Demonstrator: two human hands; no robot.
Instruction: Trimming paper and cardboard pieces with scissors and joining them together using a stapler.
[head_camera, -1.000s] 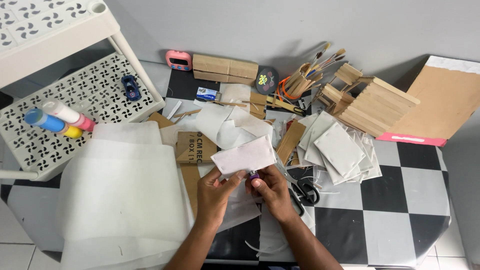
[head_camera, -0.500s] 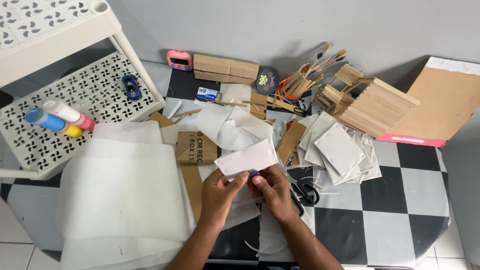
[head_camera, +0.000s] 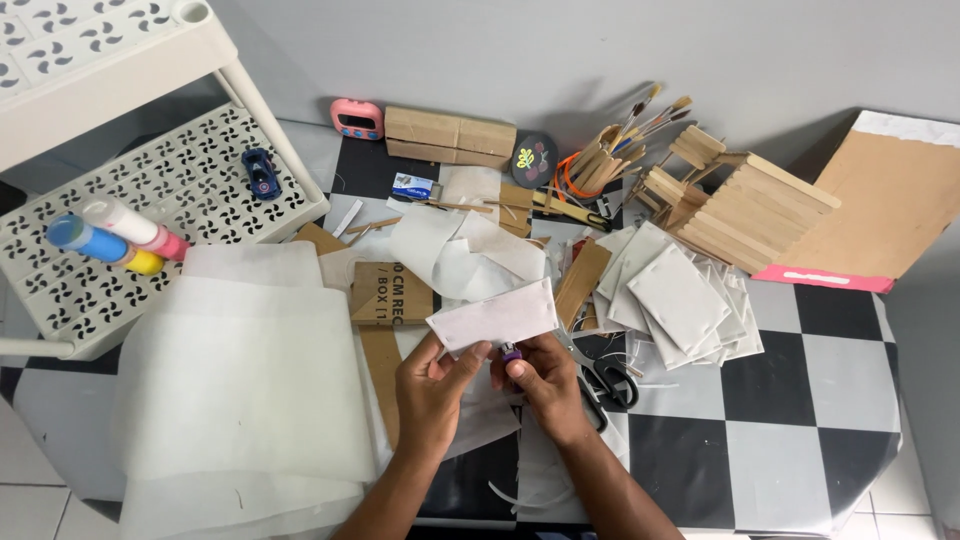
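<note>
Fingers of the left hand pinch the lower edge of a white card, thumb on the near face, so this grip is closed on the card. The card is held up above the desk, tilted, its right end higher than its left. Just beside it, the right hand is closed on a small purple thing, perhaps a glue stick, whose tip touches the card's lower edge or sits just under it; I cannot tell which. Both hands nearly meet under the card.

Under the hands lie scraps of white paper and a strip of brown cardboard. Just right of the right hand, black scissors lie on the checked desk, partly hidden by that hand. Further right sits a fanned pile of white cards, and beyond it a stack of wooden sticks and a brown envelope. To the left, large translucent sheets cover the desk's edge. Behind them stands a white rack with coloured tubes and a blue toy car on its shelf. At the back wall are a pink timer, a wooden block and brushes.
</note>
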